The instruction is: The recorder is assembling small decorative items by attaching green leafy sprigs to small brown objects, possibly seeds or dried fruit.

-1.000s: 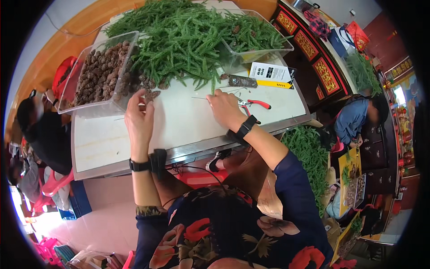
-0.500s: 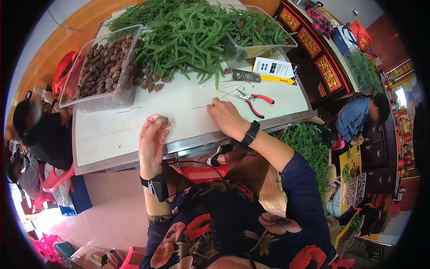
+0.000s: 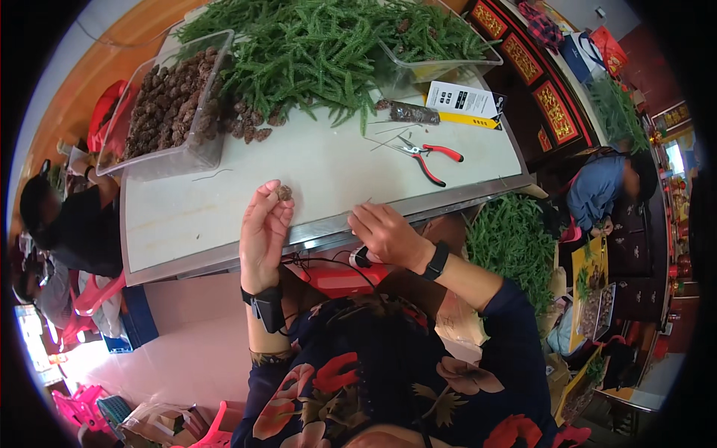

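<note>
My left hand (image 3: 265, 224) is closed over the table's near edge, pinching a small brown pine cone (image 3: 284, 193) between thumb and fingertips. To its right, my right hand (image 3: 385, 233) is also closed, its fingers pressed together on a thin wire (image 3: 368, 201), of which only a short tip shows. Red-handled pliers (image 3: 429, 160) lie with jaws apart on the white table (image 3: 246, 168), beyond my right hand. Several loose wires (image 3: 385, 138) rest by the pliers' jaws, and a bent wire (image 3: 213, 175) lies at the left.
A clear bin of pine cones (image 3: 168, 112) stands at the table's left. Green artificial sprigs (image 3: 314, 60) are heaped at the back, spilling into another clear bin (image 3: 448, 69). A dark roll (image 3: 413, 113) and a yellow-and-white card (image 3: 467, 104) lie at right. Other people sit at both sides.
My right hand has lifted off the tabletop and come back toward me, with the wire that lay there now in its fingers. My left hand still holds the pine cone, shifted slightly right.
</note>
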